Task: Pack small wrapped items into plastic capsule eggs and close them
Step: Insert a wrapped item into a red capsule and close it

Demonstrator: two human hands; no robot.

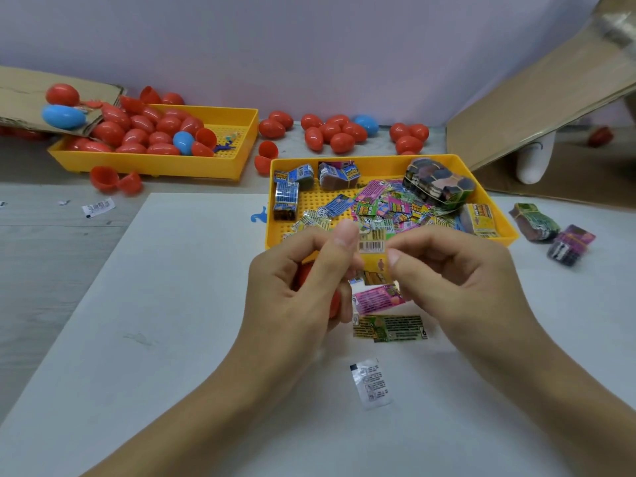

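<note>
Far-left tray (237, 166): closed eggs. Left hand (296, 287) curled round red egg half (304, 271), thumb pinching yellow packet (373, 256). Right hand (457, 270) pinches packet's other edge. Pink packet (377, 299) and green packet (389, 327) below. Risk: packet unfolds, catches rim, egg won't close.

Pale lilac wall (309, 46), grey wood-grain floor (51, 270) — white board (172, 339), leaning cardboard (550, 108).

Bright, even light, faint soft shadows, wide-angle bending at edges, slight blur
</note>
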